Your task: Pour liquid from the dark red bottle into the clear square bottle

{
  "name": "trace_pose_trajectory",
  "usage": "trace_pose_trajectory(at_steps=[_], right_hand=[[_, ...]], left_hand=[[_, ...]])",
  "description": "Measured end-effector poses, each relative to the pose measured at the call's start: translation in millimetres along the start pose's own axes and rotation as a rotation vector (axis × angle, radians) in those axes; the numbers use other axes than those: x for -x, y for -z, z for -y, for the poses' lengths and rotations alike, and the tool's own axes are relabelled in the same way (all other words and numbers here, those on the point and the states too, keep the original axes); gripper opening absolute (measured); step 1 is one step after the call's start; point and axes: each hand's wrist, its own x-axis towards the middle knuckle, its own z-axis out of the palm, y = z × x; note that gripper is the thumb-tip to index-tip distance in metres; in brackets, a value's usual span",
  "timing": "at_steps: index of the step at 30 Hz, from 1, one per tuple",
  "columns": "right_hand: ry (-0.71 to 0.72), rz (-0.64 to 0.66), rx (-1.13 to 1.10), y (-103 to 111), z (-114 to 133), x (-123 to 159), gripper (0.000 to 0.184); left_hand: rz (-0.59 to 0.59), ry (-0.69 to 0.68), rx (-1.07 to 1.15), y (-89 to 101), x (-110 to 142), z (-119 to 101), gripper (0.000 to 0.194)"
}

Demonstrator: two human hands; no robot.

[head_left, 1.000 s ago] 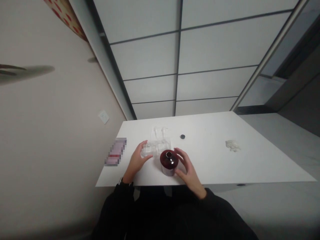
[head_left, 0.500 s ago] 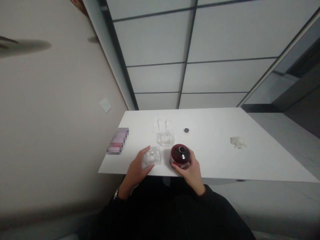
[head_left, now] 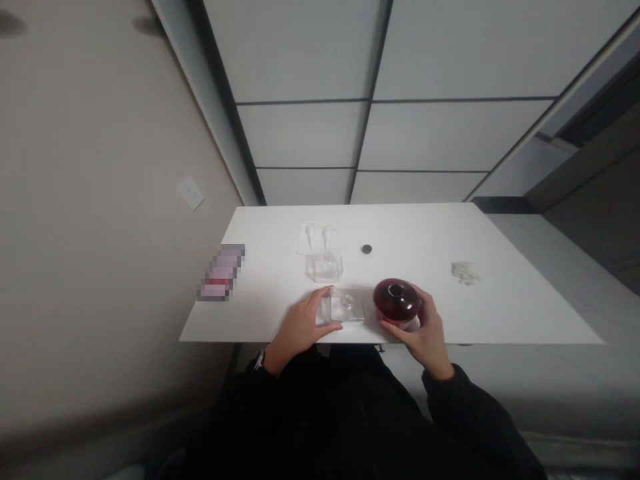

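My left hand [head_left: 300, 321] is around the left side of a clear square glass bottle [head_left: 349, 310], its thumb and fingers at the front and back edges. The bottle stands on the white table [head_left: 425, 233] near the front edge. To the right, my right hand [head_left: 429, 333] grips a dark red, glossy, rounded vessel [head_left: 407, 307] with a small ringed opening on top. A narrow gap separates the vessel from the bottle. Behind the bottle is a second clear angular container [head_left: 325, 270], untouched by either hand.
Past the second container lies a clear packet [head_left: 318, 239] with two pale slender pieces in it. A small dark disc [head_left: 367, 249] is right of it. Crumpled pale material [head_left: 465, 272] lies farther right. A blurred-out pink item [head_left: 221, 273] is at the left edge, near the wall.
Both hands have moved right across the table, taking the clear bottle and the red vessel along. The gap between these two has widened a little. The camera view has also shifted.
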Motion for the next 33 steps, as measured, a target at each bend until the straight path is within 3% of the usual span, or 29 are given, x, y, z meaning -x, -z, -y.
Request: trace_pose_trajectory(at_steps=[5, 10, 26, 33], right_hand=[[0.172, 0.169, 0.116, 18, 15, -16, 0.071], [0.308, 0.235, 0.242, 22, 21, -29, 0.072], [0.495, 0.235, 0.455, 25, 28, -46, 0.074], [0.51, 0.232, 0.517, 27, 24, -48, 0.067]], left_hand=[[-0.005, -0.019, 0.018, 1.7, 1, 3, 0.074], [-0.008, -0.022, 0.042, 2.5, -1, 3, 0.075], [-0.002, -0.035, 0.007, 2.3, -3, 5, 0.074], [-0.001, -0.021, 0.01, 2.2, -3, 4, 0.073]])
